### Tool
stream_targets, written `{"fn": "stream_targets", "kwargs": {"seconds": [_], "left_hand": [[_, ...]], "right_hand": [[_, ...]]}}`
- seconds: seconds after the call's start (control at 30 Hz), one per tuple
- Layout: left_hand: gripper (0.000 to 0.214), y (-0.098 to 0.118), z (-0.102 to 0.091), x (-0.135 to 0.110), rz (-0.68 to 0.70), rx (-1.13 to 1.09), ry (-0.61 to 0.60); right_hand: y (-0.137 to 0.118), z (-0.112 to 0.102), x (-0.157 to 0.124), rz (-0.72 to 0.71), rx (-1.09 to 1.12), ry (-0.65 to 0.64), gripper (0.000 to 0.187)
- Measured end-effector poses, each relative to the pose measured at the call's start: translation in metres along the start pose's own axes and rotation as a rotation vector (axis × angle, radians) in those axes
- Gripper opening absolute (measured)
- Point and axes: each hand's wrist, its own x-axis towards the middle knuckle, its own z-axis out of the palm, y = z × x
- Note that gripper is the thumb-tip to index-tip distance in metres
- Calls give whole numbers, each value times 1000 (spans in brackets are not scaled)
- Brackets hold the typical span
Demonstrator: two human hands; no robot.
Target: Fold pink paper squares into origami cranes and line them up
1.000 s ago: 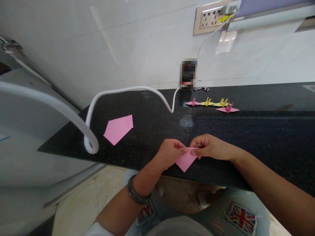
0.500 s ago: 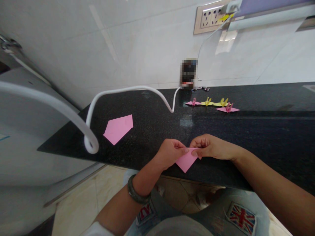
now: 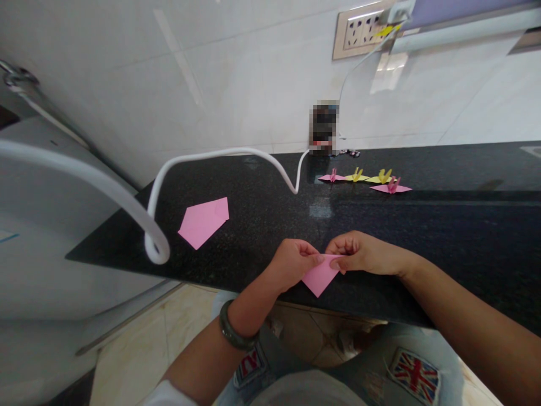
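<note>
"Where's the folded pink paper [image 3: 320, 278]?"
"By the near edge of the table [image 3: 257, 220], one tip pointing toward that edge."
"And the fingers?"
"The left hand [image 3: 292, 262] and right hand [image 3: 361, 254] both grasp the paper's far side, thumbs on top."
"What else lies about?"
"A pentagonal pink sheet [image 3: 204, 223] toward the table's left corner; four paper cranes [image 3: 393, 188], two pink, two yellow, near the far edge."
</note>
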Motion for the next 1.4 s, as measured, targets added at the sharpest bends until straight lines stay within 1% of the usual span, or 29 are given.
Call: {"fn": "stream_targets", "kwargs": {"seconds": [0.17, 0.33, 0.5, 0.57, 0.63, 0.73, 0.97, 1.2, 1.4], "left_hand": [[21, 1, 0, 0, -6, -14, -7], [22, 1, 0, 0, -3, 24, -1], [25, 0, 0, 0, 5, 32, -9], [30, 2, -1, 0, 18, 31, -3], [39, 3, -1, 1, 16, 13, -8], [47, 5, -2, 0, -1, -24, -39], [28, 2, -2, -1, 40, 97, -19], [25, -5, 1, -2, 115, 132, -9], [23, -1, 1, -6, 112, 90, -28]], "right_hand": [[-1, 0, 0, 13, -6, -7, 16], [0, -1, -1, 0, 1, -16, 15], [0, -1, -1, 13, -9, 5, 17], [0, 0, -1, 14, -6, 21, 17], [1, 0, -1, 9, -5, 29, 16], [1, 0, -1, -7, 0, 29, 15], [1, -1, -1, -4, -11, 22, 16], [-2, 3, 0, -32, -59, 39, 18], [-7, 6, 5, -91, -212, 107, 17]]}}
